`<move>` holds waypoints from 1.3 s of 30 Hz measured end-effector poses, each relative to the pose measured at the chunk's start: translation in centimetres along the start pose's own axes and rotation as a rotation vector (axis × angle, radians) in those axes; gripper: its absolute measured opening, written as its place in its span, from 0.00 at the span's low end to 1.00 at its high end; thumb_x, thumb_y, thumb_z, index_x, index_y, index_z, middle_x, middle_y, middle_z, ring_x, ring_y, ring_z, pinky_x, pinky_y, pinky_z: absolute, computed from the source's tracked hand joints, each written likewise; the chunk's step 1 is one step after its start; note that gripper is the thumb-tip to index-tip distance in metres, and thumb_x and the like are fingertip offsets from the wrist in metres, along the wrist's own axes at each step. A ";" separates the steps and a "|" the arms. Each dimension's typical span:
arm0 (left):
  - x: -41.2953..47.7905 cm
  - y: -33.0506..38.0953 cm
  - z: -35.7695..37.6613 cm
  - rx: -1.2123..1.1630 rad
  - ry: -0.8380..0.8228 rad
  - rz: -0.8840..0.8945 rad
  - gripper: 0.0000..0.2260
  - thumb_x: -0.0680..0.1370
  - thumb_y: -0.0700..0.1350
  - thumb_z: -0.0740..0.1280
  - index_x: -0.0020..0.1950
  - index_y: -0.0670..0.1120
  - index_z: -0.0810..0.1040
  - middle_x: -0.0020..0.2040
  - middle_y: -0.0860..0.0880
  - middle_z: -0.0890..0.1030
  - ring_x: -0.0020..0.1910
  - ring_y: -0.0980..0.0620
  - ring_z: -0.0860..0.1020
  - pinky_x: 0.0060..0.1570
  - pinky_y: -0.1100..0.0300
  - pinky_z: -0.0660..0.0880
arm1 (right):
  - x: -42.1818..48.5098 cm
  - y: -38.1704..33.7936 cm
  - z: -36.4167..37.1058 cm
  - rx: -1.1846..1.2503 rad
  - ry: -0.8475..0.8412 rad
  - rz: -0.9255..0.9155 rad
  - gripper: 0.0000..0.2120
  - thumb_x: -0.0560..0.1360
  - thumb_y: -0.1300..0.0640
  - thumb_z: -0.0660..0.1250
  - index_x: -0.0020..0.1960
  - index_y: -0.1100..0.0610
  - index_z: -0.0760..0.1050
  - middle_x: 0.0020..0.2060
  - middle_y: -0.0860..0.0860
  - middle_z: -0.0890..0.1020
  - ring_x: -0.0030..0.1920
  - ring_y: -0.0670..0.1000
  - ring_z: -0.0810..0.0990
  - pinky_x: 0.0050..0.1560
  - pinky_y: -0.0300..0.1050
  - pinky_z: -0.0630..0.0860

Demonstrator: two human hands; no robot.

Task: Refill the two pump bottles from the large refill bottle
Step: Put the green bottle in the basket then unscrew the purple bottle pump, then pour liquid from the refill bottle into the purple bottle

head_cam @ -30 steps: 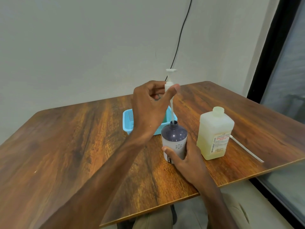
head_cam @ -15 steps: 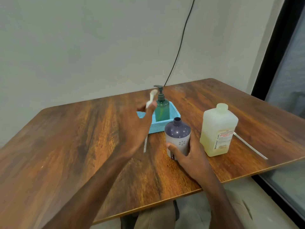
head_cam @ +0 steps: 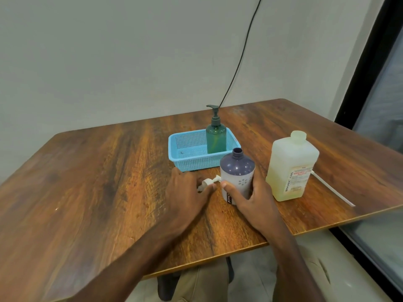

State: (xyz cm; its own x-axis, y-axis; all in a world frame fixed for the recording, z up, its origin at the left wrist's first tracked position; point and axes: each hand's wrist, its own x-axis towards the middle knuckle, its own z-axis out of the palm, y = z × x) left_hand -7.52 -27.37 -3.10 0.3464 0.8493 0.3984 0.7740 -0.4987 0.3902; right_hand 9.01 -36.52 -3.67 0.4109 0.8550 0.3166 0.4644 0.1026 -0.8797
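A purple-and-white bottle [head_cam: 237, 173] stands uncapped near the table's front, with my right hand [head_cam: 254, 199] wrapped around its lower half. Its white pump head [head_cam: 208, 182] lies flat on the table just left of it, under the fingertips of my left hand [head_cam: 187, 192]. A green pump bottle [head_cam: 216, 136], pump still on, stands in a blue basket [head_cam: 185, 158] behind. The large translucent refill bottle [head_cam: 291, 166], capped and holding yellowish liquid, stands to the right.
A long white tube [head_cam: 331, 188] lies on the wooden table [head_cam: 98, 182] right of the refill bottle, near the table's right edge. A black cable [head_cam: 239, 57] hangs down the wall behind. A dark window frame [head_cam: 366, 68] runs along the right.
My left hand lifted the white pump out of the purple bottle, carried it left and down, and now rests it flat on the table. My right hand kept hold of the bottle.
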 end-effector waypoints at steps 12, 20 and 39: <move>-4.3 3.9 -2.1 -0.161 0.322 0.150 0.18 0.77 0.48 0.77 0.66 0.49 0.81 0.62 0.51 0.84 0.64 0.52 0.75 0.59 0.58 0.75 | -0.4 -0.8 -0.2 0.025 0.030 0.019 0.42 0.68 0.33 0.74 0.76 0.40 0.59 0.71 0.37 0.72 0.67 0.39 0.72 0.67 0.42 0.75; -6.0 7.8 -2.8 -0.377 0.581 0.451 0.12 0.77 0.39 0.74 0.59 0.47 0.79 0.53 0.48 0.85 0.56 0.52 0.78 0.56 0.60 0.77 | -5.4 -2.3 -3.7 0.082 0.228 -0.076 0.22 0.78 0.47 0.69 0.71 0.44 0.70 0.65 0.37 0.77 0.63 0.34 0.76 0.58 0.30 0.76; -1.7 9.4 0.2 -0.604 0.182 0.048 0.45 0.70 0.58 0.82 0.77 0.60 0.57 0.76 0.54 0.64 0.74 0.55 0.66 0.71 0.57 0.72 | 0.5 0.8 -8.1 -0.150 0.335 0.107 0.43 0.65 0.46 0.82 0.74 0.51 0.66 0.68 0.50 0.77 0.65 0.52 0.77 0.52 0.41 0.78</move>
State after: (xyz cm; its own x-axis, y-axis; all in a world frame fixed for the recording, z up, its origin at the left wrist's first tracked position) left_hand -0.78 -33.50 -0.27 0.2367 0.8068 0.5413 0.3058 -0.5907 0.7467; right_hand 15.99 -40.15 -1.36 0.6855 0.6404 0.3463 0.5045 -0.0749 -0.8602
